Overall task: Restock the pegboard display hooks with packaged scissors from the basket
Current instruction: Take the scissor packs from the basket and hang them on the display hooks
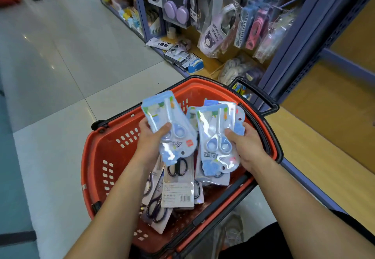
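Blue scissors pack (pixel 162 114) pinched in left hand (pixel 150 140), blue stack (pixel 215 134) in right hand (pixel 248 147), fingers hidden behind.

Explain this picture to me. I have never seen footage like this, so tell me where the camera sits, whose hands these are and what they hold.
There is no machine here. A person wears one wide-angle camera on the head, looking forward and down, so you see their own two bare arms. The left hand grips a blue scissors pack. The right hand grips a second blue pack, apparently with more stacked behind it. Both are held over a red basket that holds more packs, dark-handled scissors among them. At the upper right, display hooks carry hanging goods, with boxed purple headphones beside them.
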The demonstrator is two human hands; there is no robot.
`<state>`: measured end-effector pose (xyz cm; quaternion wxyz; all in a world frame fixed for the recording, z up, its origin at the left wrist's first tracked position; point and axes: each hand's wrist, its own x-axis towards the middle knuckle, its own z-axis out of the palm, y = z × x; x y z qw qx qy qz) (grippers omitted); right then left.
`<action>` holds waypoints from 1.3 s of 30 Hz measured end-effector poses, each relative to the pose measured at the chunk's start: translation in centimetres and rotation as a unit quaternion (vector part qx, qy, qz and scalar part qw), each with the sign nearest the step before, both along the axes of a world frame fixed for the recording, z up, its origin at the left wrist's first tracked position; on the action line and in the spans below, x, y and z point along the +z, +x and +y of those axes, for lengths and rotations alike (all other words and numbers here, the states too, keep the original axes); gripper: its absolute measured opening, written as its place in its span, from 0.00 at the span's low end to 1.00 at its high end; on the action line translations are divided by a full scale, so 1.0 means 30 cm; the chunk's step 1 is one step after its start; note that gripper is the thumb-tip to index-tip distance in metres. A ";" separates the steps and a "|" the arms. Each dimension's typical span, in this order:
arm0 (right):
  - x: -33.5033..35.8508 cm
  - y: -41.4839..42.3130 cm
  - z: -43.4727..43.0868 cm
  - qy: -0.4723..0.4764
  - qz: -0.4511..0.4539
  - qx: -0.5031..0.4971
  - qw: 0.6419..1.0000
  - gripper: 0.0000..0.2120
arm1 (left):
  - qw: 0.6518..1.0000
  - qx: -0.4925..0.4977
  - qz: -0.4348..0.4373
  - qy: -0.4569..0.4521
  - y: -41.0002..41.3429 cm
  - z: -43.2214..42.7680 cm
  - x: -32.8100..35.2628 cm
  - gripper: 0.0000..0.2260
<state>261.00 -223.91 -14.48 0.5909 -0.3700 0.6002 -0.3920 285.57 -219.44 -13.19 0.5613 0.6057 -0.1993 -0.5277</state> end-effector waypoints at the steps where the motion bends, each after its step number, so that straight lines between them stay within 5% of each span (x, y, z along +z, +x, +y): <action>1: 0.003 -0.009 -0.007 -0.006 0.009 -0.011 1.000 0.14 | 1.000 0.001 0.009 -0.001 0.024 0.007 0.002 0.22; 10: 0.042 0.085 0.007 -0.072 0.041 0.010 0.997 0.07 | 0.985 -0.161 0.043 -0.040 -0.080 0.067 -0.014 0.23; 23: 0.050 0.066 0.001 -0.054 -0.040 0.057 0.996 0.11 | 0.989 -0.145 0.000 -0.003 -0.162 0.020 -0.015 0.19; 32: 0.133 -0.001 -0.015 -0.084 -0.020 -0.032 0.996 0.12 | 0.995 -0.091 0.035 -0.003 -0.046 0.078 0.033 0.08; 39: 0.191 -0.003 0.009 -0.058 -0.081 -0.073 0.992 0.14 | 0.988 -0.136 0.053 -0.044 -0.111 0.085 0.108 0.19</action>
